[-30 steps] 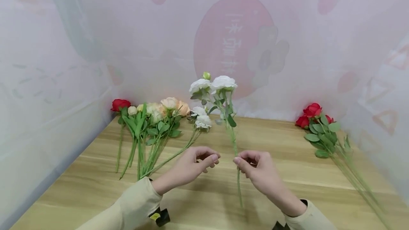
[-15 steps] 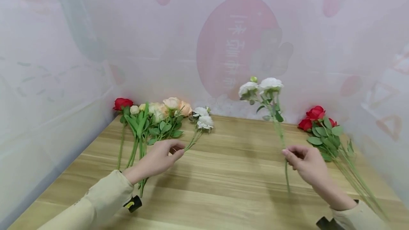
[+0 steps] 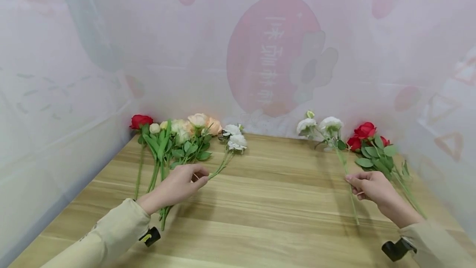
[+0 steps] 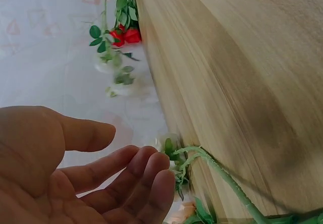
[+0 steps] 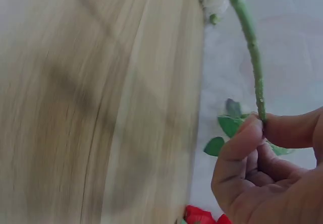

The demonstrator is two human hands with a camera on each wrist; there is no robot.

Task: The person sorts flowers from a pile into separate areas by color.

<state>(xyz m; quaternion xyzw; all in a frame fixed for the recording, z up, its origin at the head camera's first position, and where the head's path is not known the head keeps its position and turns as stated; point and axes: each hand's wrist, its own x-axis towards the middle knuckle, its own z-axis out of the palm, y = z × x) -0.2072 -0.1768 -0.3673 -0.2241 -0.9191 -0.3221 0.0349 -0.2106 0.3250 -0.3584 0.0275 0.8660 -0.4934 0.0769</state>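
Note:
My right hand (image 3: 376, 191) pinches the green stem of a white artificial flower spray (image 3: 330, 125) between thumb and fingers. The spray tilts to the back left, its blooms beside the red roses (image 3: 365, 130) at the right. In the right wrist view the lower end of the stem (image 5: 252, 52) sticks up past the fingertips. My left hand (image 3: 177, 187) hovers over the stems of the left bunch with loosely bent fingers. Near its fingertips runs the stem of another white flower (image 3: 236, 142); the left wrist view shows that stem (image 4: 227, 178) outside the hand, with nothing gripped.
On the left of the wooden table (image 3: 267, 206) lie several flowers: a red rose (image 3: 141, 121), cream and peach blooms (image 3: 198, 120), and green leaves (image 3: 161, 144). A printed pale cloth (image 3: 193, 53) closes off the back and sides.
My right hand has carried the white flower spray from the middle to the right and lowered its blooms beside the red roses. My left hand has moved left, over the left bunch's stems.

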